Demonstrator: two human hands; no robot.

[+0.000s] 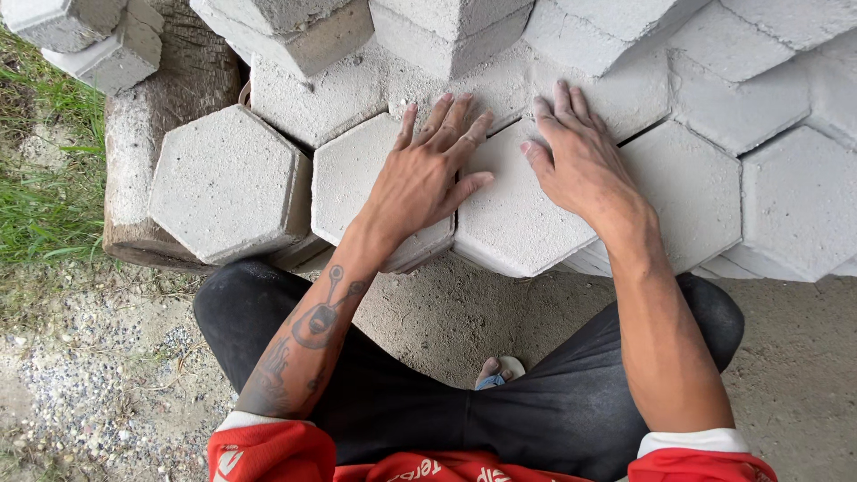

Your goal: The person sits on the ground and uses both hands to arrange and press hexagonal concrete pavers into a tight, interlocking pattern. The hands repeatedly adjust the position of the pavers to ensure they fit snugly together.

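Head view looking straight down: the left hand [420, 174] is laid flat, fingers spread, across the seam between two hexagonal pavers. The right hand [576, 156] is flat too, fingers together and pointing away, on the far right part of the middle paver [518, 214]. Neither hand is gripping anything, both just press down with open palms.

That middle paver sits at the near edge of the laid patch, snug between its left neighbour [353, 174] and another one on the right [687, 192], right above the person's knees. It's a grey, thick, six-sided cast block with a gritty, sandy face. My guess is it's heavy and totally rigid, not slippery at all, though corners could chip if knocked. The best hold looks like two opposite side faces, fingers hooked under the overhanging near edge.

Further out, a loose paver [228, 183] rests on a wooden log [178, 98], more blocks are stacked beyond, and grass [40, 170] runs along the left.
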